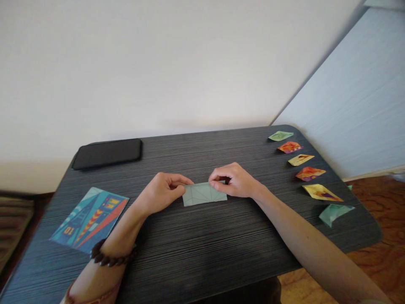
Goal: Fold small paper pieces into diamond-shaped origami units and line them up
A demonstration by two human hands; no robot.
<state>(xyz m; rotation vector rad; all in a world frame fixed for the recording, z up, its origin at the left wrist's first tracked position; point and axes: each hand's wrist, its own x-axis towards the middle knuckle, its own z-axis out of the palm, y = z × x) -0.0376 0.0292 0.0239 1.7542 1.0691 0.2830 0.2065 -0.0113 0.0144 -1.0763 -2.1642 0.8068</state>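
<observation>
A pale green folded paper (204,194) with crease lines lies flat in the middle of the dark striped table (196,249). My left hand (164,191) pinches its upper left corner with thumb and fingers closed. My right hand (234,179) pinches its upper right edge the same way. A dark bead bracelet circles my left wrist (110,256).
Several small folded paper shapes run in a row down the table's right edge, from a green one (281,135) to a teal one (333,212). A patterned teal and orange sheet (90,218) lies at front left. A black phone (107,153) rests at back left. A white wall stands behind.
</observation>
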